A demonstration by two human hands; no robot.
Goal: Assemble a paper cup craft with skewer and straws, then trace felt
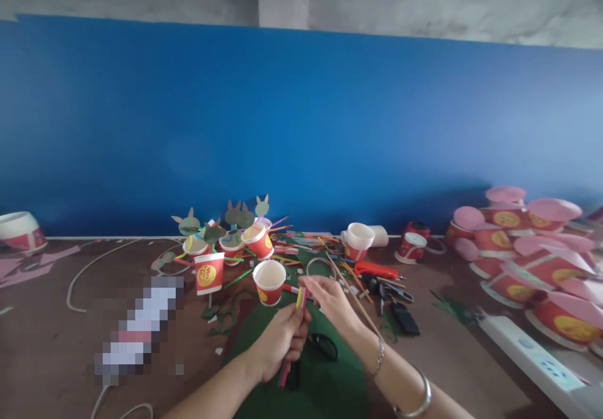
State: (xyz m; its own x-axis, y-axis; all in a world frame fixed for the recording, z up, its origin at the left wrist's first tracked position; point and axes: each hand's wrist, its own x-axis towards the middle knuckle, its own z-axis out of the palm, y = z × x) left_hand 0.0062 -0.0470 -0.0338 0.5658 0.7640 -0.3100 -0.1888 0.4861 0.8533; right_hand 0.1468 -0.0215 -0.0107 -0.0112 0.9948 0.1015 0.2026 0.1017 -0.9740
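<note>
My left hand [282,338] is closed around a small bundle of thin pink and yellow strips [301,298], held upright; their lower end sticks out beneath the fist. The fingertips of my right hand [330,298] pinch at the top end of the same strips. Just beyond my hands stands a red paper cup [270,276], its white inside facing up. Under my hands lies a dark green sheet [254,343], with black-handled scissors [325,347] on it, partly hidden by my left hand.
Red cups with green animal heads [190,225] stand at the back left, near a tilted cup [209,273]. A red-handled tool [375,270] and a black key fob [405,318] lie right. Further right are pink-topped cups [518,290] and a power strip [532,356]. Paper scraps are scattered about.
</note>
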